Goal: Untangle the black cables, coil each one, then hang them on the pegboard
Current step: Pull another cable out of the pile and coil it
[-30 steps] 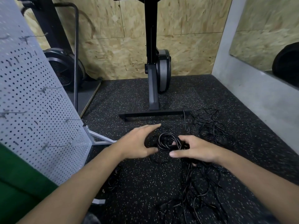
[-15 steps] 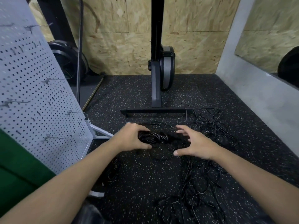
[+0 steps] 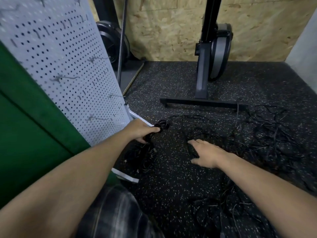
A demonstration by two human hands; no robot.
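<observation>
Now, hands: two, both bare, with forearms reaching in from the bottom edge.
left hand (image 3: 141,131): fingers curled round one coiled cable (image 3: 160,126), held low beside the foot of the pegboard.
right hand (image 3: 208,152): palm down, fingers straight and spread, gripping nothing; it is over a loose black loop on the floor, and contact cannot be told.
coiled cable: one black bundle, its loops poking out past the left hand's fingers and its lower end hanging below the hand.
tangled cables (image 3: 267,134): one wide black heap on the floor to the right of the right hand, with strands too interwoven to count.
small cable pile (image 3: 142,157): one, on the floor under the left hand, against the pegboard's white foot.
pegboard (image 3: 65,54): one pale, perforated panel, leaning at the left.
hooks (image 3: 66,78): four plain on the lower half; those near the top are blurred and uncounted.
exercise machines: two, an upright one with a grey wheel (image 3: 217,54) at the back and a fan wheel (image 3: 109,43) behind the pegboard.
floor (image 3: 171,169): black speckled rubber.
wall (image 3: 171,23): chipboard, at the back.
green panel (image 3: 25,126): one, at the left in front of the pegboard.
</observation>
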